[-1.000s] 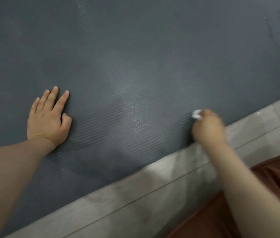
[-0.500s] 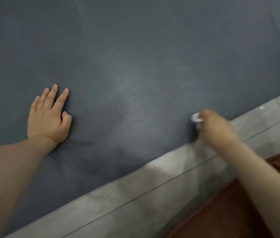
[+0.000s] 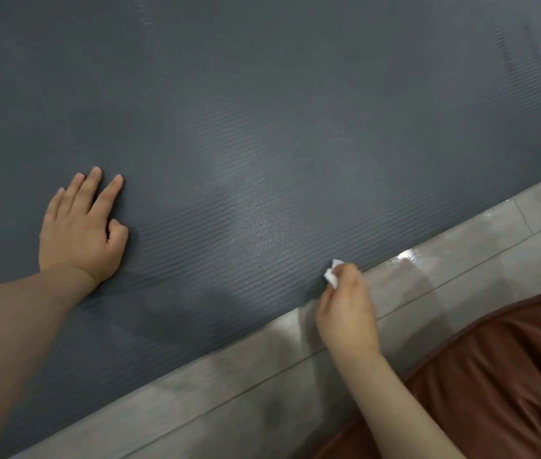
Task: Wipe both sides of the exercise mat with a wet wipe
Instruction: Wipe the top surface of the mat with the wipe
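On the exercise mat, my hands at work.
My left hand presses flat, fingers spread; my right hand pinches the wet wipe at the mat's near edge, beside the floor.

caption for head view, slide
Left hand flat on grey mat; right hand pinches wet wipe at its near edge.

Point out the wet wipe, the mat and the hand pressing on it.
wet wipe [image 3: 331, 273], head view, its white bunched middle.
mat [image 3: 262, 127], head view, bare ribbed surface.
left hand [image 3: 80, 233], head view, back of hand.
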`<state>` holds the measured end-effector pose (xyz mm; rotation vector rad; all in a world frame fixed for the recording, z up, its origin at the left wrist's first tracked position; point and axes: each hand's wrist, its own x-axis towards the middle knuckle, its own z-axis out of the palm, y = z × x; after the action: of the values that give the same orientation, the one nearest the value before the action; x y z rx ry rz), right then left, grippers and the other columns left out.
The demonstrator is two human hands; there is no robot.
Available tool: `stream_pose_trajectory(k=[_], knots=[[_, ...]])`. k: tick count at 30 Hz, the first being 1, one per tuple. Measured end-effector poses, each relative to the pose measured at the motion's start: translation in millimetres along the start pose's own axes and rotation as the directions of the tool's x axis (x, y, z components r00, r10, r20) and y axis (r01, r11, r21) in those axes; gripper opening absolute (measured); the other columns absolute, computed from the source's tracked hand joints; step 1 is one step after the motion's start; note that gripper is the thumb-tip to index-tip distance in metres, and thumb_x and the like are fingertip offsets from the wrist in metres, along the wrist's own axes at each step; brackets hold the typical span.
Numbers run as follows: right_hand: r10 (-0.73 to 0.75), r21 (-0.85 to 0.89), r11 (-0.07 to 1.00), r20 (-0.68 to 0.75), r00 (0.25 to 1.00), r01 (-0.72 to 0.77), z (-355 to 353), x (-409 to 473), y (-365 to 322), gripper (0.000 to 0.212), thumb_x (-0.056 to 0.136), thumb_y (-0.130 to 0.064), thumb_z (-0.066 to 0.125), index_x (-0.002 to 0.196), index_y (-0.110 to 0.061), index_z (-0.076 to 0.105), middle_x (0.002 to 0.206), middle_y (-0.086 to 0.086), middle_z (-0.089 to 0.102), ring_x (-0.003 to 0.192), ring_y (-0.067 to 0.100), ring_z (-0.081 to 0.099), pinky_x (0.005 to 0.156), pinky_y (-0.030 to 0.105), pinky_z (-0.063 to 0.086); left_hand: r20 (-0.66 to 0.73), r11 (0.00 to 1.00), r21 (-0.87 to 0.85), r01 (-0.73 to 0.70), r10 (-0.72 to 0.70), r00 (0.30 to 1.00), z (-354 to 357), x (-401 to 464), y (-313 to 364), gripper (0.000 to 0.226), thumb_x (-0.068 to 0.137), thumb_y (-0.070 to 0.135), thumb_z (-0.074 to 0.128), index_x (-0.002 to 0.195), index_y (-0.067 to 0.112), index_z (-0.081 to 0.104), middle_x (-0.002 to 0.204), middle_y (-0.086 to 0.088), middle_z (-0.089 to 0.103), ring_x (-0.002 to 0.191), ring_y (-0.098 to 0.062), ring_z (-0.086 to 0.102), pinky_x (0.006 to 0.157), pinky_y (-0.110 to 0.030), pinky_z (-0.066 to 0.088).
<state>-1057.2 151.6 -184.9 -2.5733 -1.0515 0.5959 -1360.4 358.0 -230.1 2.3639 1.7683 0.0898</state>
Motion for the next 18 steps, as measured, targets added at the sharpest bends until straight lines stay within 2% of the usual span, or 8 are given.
stream_pose_trajectory(k=[4, 6, 10, 11, 14, 15, 16, 18], knots=[[-0.262, -0.098, 0.953, 0.213, 0.941, 0.287, 16, -30, -10, 0.034, 0.086, 0.0, 0.05, 0.118, -0.007, 0.056, 0.113, 0.006, 0.057, 0.096, 0.026, 0.059, 0.082, 0.031, 0.047, -0.008, 1.0, -0.006, -0.006, 0.006, 1.0, 0, 1, -1, 0.069, 0.084, 0.032, 0.029, 0.152, 0.02, 0.038, 0.16, -0.012, 0.029, 0.149, -0.031, 0.021, 0.119, -0.024, -0.006], [-0.445, -0.161, 0.831, 0.382, 0.81, 0.532, 28, -49, -18, 0.042, 0.081, -0.004, 0.051, 0.123, -0.01, 0.057, 0.112, 0.002, 0.054, 0.094, 0.021, 0.058, 0.082, 0.026, 0.05, -0.006, 1.0, -0.004, -0.009, 0.008, 1.0, 0, 0, -1, 0.069, 0.084, 0.032, 0.03, 0.152, 0.019, 0.038, 0.16, -0.013, 0.029, 0.148, -0.032, 0.021, 0.119, -0.025, -0.006], [-0.546, 0.044, 0.731, 0.637, 0.544, 0.681, 32, -57, -53, 0.044, 0.088, -0.005, 0.045, 0.132, -0.012, 0.047, 0.121, 0.01, 0.053, 0.102, 0.031, 0.056, 0.085, 0.041, 0.05, -0.004, 1.0, 0.001, -0.004, 0.004, 1.0, 0, 0, -2, 0.069, 0.084, 0.031, 0.031, 0.152, 0.019, 0.038, 0.16, -0.012, 0.029, 0.149, -0.031, 0.021, 0.121, -0.029, -0.002], [-0.559, 0.053, 0.713, 0.645, 0.521, 0.699, 28, -50, -57, 0.043, 0.089, -0.007, 0.047, 0.131, -0.013, 0.047, 0.12, 0.01, 0.053, 0.102, 0.031, 0.055, 0.084, 0.041, 0.05, -0.003, 1.0, -0.002, -0.008, 0.008, 1.0, 0, 0, -1, 0.069, 0.084, 0.031, 0.03, 0.152, 0.019, 0.038, 0.16, -0.012, 0.029, 0.149, -0.031, 0.021, 0.121, -0.031, 0.0], [-0.68, 0.071, 0.651, 0.496, 0.54, 0.755, 10, -18, -66, 0.039, 0.077, -0.01, 0.058, 0.115, -0.019, 0.057, 0.099, 0.003, 0.056, 0.082, 0.026, 0.057, 0.066, 0.033, 0.047, 0.013, 1.0, 0.009, -0.021, 0.021, 1.0, 1, 0, -2, 0.069, 0.084, 0.03, 0.031, 0.151, 0.018, 0.039, 0.16, -0.013, 0.03, 0.148, -0.032, 0.023, 0.122, -0.037, 0.006], [-0.72, 0.085, 0.608, 0.476, 0.504, 0.789, 7, -9, -67, 0.036, 0.074, -0.011, 0.06, 0.109, -0.02, 0.058, 0.093, 0.002, 0.054, 0.078, 0.023, 0.055, 0.064, 0.031, 0.045, 0.014, 1.0, 0.01, -0.017, 0.017, 1.0, 1, 1, -2, 0.069, 0.084, 0.03, 0.032, 0.151, 0.018, 0.039, 0.16, -0.012, 0.031, 0.148, -0.032, 0.023, 0.122, -0.036, 0.006], [-0.766, 0.113, 0.536, 0.482, 0.425, 0.837, 6, -1, -67, 0.032, 0.074, -0.013, 0.061, 0.105, -0.021, 0.058, 0.09, 0.001, 0.052, 0.078, 0.022, 0.052, 0.065, 0.031, 0.043, 0.019, 1.0, 0.011, -0.016, 0.016, 1.0, 1, 1, -2, 0.069, 0.084, 0.03, 0.032, 0.151, 0.019, 0.039, 0.16, -0.012, 0.031, 0.148, -0.031, 0.023, 0.122, -0.036, 0.006], [-0.81, 0.18, 0.267, 0.575, 0.119, 0.947, 11, 8, -59, 0.026, 0.079, -0.02, 0.06, 0.105, -0.024, 0.058, 0.093, 0.0, 0.051, 0.084, 0.021, 0.049, 0.072, 0.031, 0.042, 0.032, 1.0, 0.019, -0.016, 0.015, 0.999, 0, 0, -3, 0.069, 0.084, 0.031, 0.032, 0.152, 0.02, 0.039, 0.16, -0.01, 0.03, 0.148, -0.03, 0.024, 0.122, -0.035, 0.006]])
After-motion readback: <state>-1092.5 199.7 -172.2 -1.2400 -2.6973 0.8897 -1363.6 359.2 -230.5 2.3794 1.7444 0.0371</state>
